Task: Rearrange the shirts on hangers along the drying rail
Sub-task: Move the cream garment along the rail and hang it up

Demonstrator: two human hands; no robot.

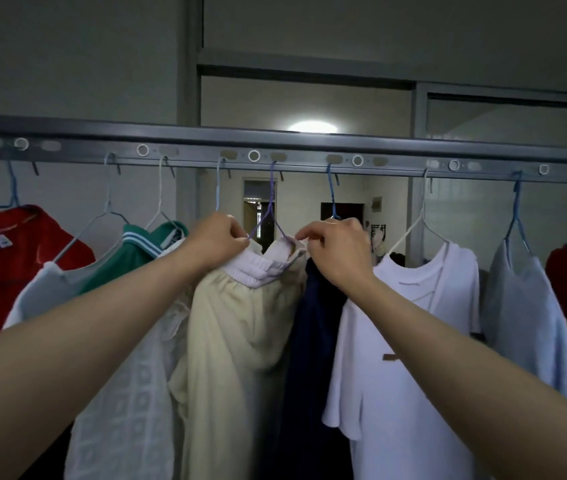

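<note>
Two bare hands work at one purple hanger [268,216] hooked mid-way along the drying rail [310,147]. The left hand [218,239] pinches the hanger's left shoulder; the right hand [335,249] pinches the ribbed collar of the cream garment [240,327] at its right shoulder, each grip clamped tight. The step appears to be settling this garment before sliding it. Next, the hook likely needs lifting clear of its slot without snagging the navy garment [313,327] just beside or the white shirt [410,323] beyond. No containers are visible.
</note>
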